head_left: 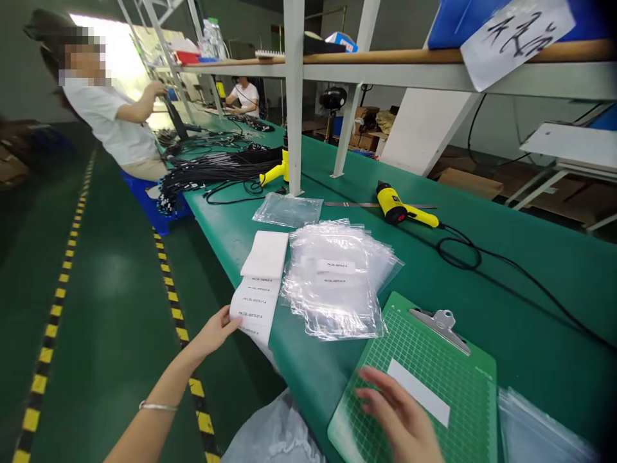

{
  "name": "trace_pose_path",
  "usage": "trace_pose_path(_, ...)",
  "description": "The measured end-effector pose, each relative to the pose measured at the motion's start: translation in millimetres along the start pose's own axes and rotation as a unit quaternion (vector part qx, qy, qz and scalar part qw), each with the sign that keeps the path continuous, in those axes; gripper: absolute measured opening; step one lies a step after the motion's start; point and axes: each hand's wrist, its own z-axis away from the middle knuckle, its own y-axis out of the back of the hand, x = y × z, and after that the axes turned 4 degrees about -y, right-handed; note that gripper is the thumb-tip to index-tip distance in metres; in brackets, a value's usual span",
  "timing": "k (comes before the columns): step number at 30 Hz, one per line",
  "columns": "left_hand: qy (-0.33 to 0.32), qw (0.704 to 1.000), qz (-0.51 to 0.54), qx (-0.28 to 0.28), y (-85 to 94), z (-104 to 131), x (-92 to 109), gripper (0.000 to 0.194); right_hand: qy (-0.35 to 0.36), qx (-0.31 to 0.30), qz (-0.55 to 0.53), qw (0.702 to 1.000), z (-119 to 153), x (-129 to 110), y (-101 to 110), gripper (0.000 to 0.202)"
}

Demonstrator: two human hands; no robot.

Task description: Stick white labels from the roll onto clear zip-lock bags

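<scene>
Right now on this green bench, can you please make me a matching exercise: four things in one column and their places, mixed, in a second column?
Things:
1. label strip
2. clipboard
3. yellow tool
4. stack of clear bags

Places:
A. under the right hand
B. middle of the bench, labelled
C. at the left hand, bench edge
D. far side, with black cord

Pairs: 1-C, 2-A, 3-D, 4-B

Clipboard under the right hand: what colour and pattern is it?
Green with a white grid, on the clipboard under the right hand; head view.
</scene>
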Motion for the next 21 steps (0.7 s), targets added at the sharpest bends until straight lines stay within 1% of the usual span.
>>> trace_pose_path(1,0.007,0.998,0.018,-0.052,2.9,8.7,1.4,0.051,-0.012,-0.069,-0.012,0.998,-7.2,-6.3,-26.7,0.038)
trace_pose_path(2,0.013,0.995,0.034,-0.09,5.9,16.5,5.5,0.049,-0.011,-0.124,-0.023,0.992,-14.7,-9.4,-52.1,0.041)
trace_pose_path(3,0.017,0.992,0.046,-0.114,8.9,23.0,11.5,0.048,0.001,-0.15,-0.028,0.988,-21.9,-9.7,-75.5,0.046)
trace_pose_path(4,0.02,0.99,0.057,-0.129,11.8,28.3,18.6,0.047,0.009,-0.165,-0.017,0.986,-28.4,-8.4,-96.3,0.052)
trace_pose_path(5,0.022,0.988,0.07,-0.133,14.4,32.3,26.2,0.047,0.012,-0.205,0.01,0.979,-33.8,-6.3,-114.0,0.055)
trace_pose_path(6,0.023,0.988,0.083,-0.128,16.2,35.0,33.5,0.048,0.02,-0.242,0.037,0.969,-38.1,-4.2,-128.5,0.053)
trace_pose_path(7,0.021,0.988,0.095,-0.116,17.3,36.4,40.1,0.05,0.027,-0.268,0.06,0.961,-41.2,-2.7,-139.8,0.046)
trace_pose_path(8,0.019,0.989,0.106,-0.099,17.4,36.8,45.7,0.052,0.036,-0.282,0.076,0.956,-43.3,-1.9,-148.0,0.037)
trace_pose_path(9,0.015,0.99,0.113,-0.08,16.8,36.3,50.1,0.055,0.046,-0.282,0.083,0.955,-44.5,-1.7,-153.6,0.027)
trace_pose_path(11,0.004,0.993,0.11,-0.042,13.8,34.3,55.5,0.06,0.065,-0.257,0.08,0.961,-45.5,-2.9,-158.4,0.017)
trace_pose_path(12,-0.001,0.994,0.106,-0.024,11.6,33.8,56.9,0.065,0.076,-0.245,0.078,0.963,-45.5,-3.9,-158.7,0.017)
trace_pose_path(13,-0.016,0.995,0.095,0.007,9.1,34.2,57.7,0.07,0.085,-0.237,0.075,0.965,-45.2,-5.2,-158.3,0.018)
trace_pose_path(14,-0.051,0.995,0.063,0.053,6.4,36.0,58.3,0.072,0.094,-0.231,0.072,0.966,-44.6,-6.8,-157.5,0.02)
trace_pose_path(15,-0.104,0.989,0.005,0.106,3.5,39.3,58.8,0.071,0.101,-0.226,0.069,0.966,-43.8,-8.7,-156.8,0.022)
trace_pose_path(16,-0.173,0.97,-0.075,0.151,0.5,44.1,59.3,0.064,0.109,-0.22,0.068,0.967,-42.7,-10.9,-156.1,0.024)
trace_pose_path(17,-0.249,0.938,-0.165,0.176,-2.6,50.0,60.0,0.052,0.116,-0.214,0.067,0.968,-41.3,-13.4,-155.7,0.026)
trace_pose_path(18,-0.321,0.896,-0.254,0.174,-5.7,56.6,60.7,0.038,0.123,-0.21,0.068,0.968,-39.6,-16.0,-155.5,0.028)
trace_pose_path(19,-0.377,0.853,-0.328,0.148,-8.7,63.4,61.5,0.026,0.131,-0.207,0.069,0.967,-37.7,-18.6,-155.5,0.028)
trace_pose_path(20,-0.412,0.824,-0.374,0.11,-11.6,69.7,62.3,0.017,0.137,-0.206,0.071,0.966,-35.7,-21.0,-155.6,0.028)
trace_pose_path(21,-0.433,0.804,-0.399,0.078,-14.3,75.1,63.0,0.012,0.144,-0.203,0.074,0.966,-33.6,-23.3,-155.7,0.026)
